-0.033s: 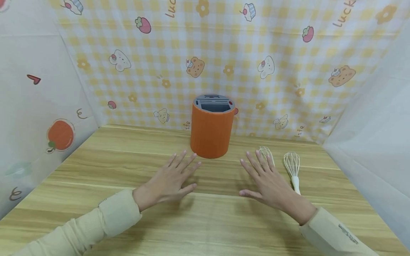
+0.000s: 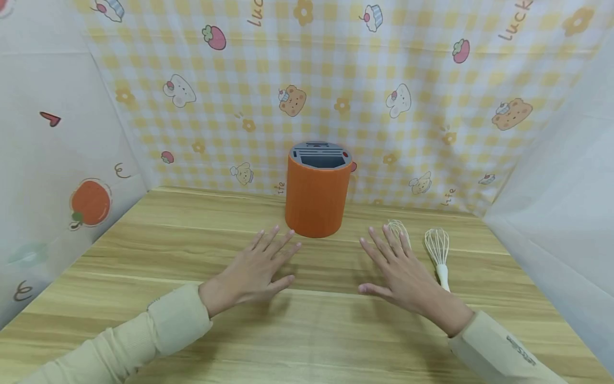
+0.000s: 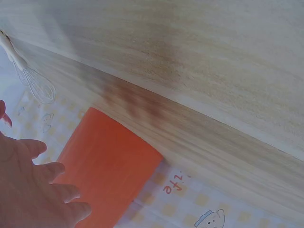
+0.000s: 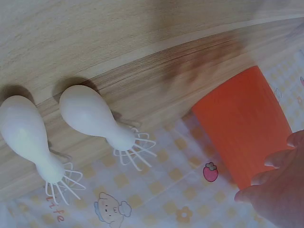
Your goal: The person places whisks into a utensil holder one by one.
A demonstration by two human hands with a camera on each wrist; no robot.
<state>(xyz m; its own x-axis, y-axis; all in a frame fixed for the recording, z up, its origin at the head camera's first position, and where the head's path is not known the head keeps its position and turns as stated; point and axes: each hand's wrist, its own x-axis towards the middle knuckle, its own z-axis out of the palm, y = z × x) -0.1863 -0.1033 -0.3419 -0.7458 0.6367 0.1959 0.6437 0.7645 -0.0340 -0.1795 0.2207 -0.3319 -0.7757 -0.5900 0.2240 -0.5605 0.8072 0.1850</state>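
My left hand (image 2: 251, 272) is held palm down over the wooden table, its fingers spread and nothing in them. To the right, my right hand (image 2: 403, 274) is spread the same way, also holding nothing. Beyond the hands, between them, stands an upright orange knife block (image 2: 317, 202) with a grey slotted top. Two white whisks lie on the right. The outer whisk (image 2: 442, 274) shows its wires and part of its handle. The inner whisk (image 2: 397, 228) is mostly covered by my right hand in the head view; its bulbous handle (image 4: 85, 111) shows in the right wrist view.
Behind the wooden table (image 2: 307, 341) hangs a yellow checked cloth (image 2: 336, 69) with cartoon prints, close behind the knife block. White sheets close in the left side (image 2: 57, 160) and the right side (image 2: 561, 202).
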